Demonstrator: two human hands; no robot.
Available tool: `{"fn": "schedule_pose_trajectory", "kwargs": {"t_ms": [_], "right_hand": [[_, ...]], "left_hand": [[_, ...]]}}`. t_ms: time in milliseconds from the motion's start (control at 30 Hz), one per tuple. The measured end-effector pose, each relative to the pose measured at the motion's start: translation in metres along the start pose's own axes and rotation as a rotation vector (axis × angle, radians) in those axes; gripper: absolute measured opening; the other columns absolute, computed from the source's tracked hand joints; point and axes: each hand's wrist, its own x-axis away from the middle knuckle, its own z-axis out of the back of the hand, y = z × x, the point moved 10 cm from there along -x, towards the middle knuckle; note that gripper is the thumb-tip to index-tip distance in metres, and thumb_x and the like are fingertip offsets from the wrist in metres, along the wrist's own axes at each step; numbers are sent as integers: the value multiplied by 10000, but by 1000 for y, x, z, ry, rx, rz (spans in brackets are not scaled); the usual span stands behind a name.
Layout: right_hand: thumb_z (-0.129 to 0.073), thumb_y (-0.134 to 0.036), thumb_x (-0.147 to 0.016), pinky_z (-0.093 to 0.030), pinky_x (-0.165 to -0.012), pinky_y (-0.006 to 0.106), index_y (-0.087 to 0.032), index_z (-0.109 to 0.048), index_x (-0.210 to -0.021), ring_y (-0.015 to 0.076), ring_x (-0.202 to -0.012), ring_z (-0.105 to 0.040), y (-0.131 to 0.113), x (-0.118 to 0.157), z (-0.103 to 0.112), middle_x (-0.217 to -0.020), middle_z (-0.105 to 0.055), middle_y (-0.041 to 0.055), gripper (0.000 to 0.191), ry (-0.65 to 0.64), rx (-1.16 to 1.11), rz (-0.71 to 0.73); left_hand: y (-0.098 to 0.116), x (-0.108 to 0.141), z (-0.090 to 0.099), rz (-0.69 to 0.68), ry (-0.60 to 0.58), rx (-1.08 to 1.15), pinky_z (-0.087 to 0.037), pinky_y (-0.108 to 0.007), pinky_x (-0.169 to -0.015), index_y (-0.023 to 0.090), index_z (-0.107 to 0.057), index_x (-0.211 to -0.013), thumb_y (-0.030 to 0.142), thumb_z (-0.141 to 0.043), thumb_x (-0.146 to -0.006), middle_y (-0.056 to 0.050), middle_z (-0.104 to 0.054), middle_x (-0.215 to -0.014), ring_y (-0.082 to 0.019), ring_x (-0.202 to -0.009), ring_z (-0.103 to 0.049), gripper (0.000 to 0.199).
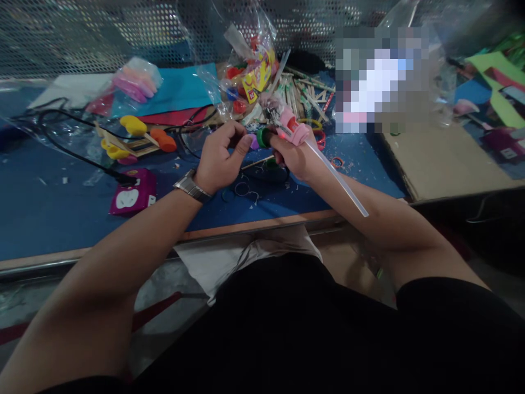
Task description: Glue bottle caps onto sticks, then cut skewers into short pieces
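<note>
My left hand, with a metal watch at the wrist, is closed in a pinch on a small purple cap. Right against the purple piece is a green bottle cap, at the fingertips of my right hand. A pink hot glue gun is held in my right hand, its red light showing. Out of the gun's back a long translucent glue stick runs over my right forearm. Some of my right fingers are hidden behind the gun and cap.
A small frame of wooden sticks with yellow and orange caps stands at left. Near it is a purple power socket box with a black cable. Wooden sticks and bagged bottle caps lie behind. Cardboard lies at right.
</note>
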Motion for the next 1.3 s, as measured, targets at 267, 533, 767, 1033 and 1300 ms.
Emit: {"fn": "schedule_pose_trajectory", "kwargs": {"t_ms": [267, 533, 767, 1033, 1300], "right_hand": [[-833, -753, -895, -602, -741, 407, -280, -526, -740, 245, -809, -614, -18, 6, 5, -720, -558, 9, 584, 28, 82, 110], [-856, -587, -895, -556, -778, 394, -260, -609, -799, 208, -778, -583, -23, 7, 3, -805, -619, -8, 421, 23, 29, 173], [-854, -541, -913, -566, -833, 388, -230, -735, -919, 218, -828, -650, -23, 9, 2, -857, -680, 4, 333, 12, -4, 208], [-872, -507, -914, -565, -828, 399, -261, -713, -908, 227, -840, -646, -23, 9, 2, -880, -692, 7, 293, -5, -8, 207], [-834, -510, -954, -573, -852, 390, -263, -736, -980, 218, -883, -656, -26, 12, 1, -939, -720, 8, 267, -19, 50, 218]], "left_hand": [[12, 0, -1, -45, -23, 1, -602, -376, -804, 250, -709, -964, 662, -590, -1096, -43, -726, -876, -197, -791, -689, 449], [13, 0, -2, -35, -36, 2, -590, -373, -775, 253, -700, -935, 665, -590, -1087, -37, -698, -828, -191, -749, -654, 453], [2, 2, -5, 11, -76, 50, -583, -377, -779, 253, -710, -939, 616, -634, -1065, -26, -673, -785, -194, -746, -651, 392], [-3, 3, -8, 22, -100, 73, -583, -384, -764, 258, -716, -941, 650, -645, -1049, -25, -664, -770, -202, -740, -657, 413], [-4, 4, -12, 30, -126, 122, -568, -368, -747, 253, -727, -954, 715, -653, -1036, -33, -684, -798, -190, -746, -646, 475]]}}
